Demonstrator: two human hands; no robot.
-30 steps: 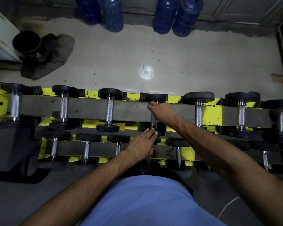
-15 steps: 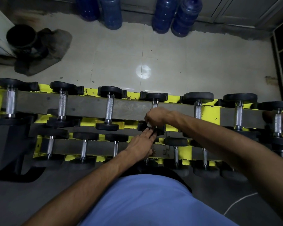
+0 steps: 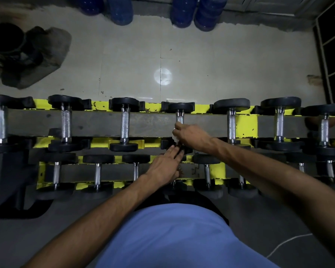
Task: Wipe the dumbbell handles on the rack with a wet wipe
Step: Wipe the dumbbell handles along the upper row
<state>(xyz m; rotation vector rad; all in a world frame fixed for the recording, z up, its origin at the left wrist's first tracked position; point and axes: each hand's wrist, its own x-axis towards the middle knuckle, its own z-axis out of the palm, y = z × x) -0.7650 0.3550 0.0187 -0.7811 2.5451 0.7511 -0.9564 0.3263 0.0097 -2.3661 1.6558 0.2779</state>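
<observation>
- Right hand point(image 3: 191, 135), frame centre, curls round a white wet wipe point(image 3: 175, 137) on the dumbbell handle point(image 3: 179, 118), upper tier of the yellow rack point(image 3: 246, 125).
- Left hand point(image 3: 163, 168), fingers straight, rests just below, at that dumbbell's near end.

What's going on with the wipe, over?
Right hand grips wet wipe on dumbbell handle. Left hand open, fingers by handle's near end. Nothing in the way.

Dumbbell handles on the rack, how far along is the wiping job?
Done: no handle shows visible proof of wiping. In hand: the right hand grips the wet wipe around the upper row's middle handle; the left hand touches its near head. Left: likely the neighbouring handles and the lower row.
</observation>
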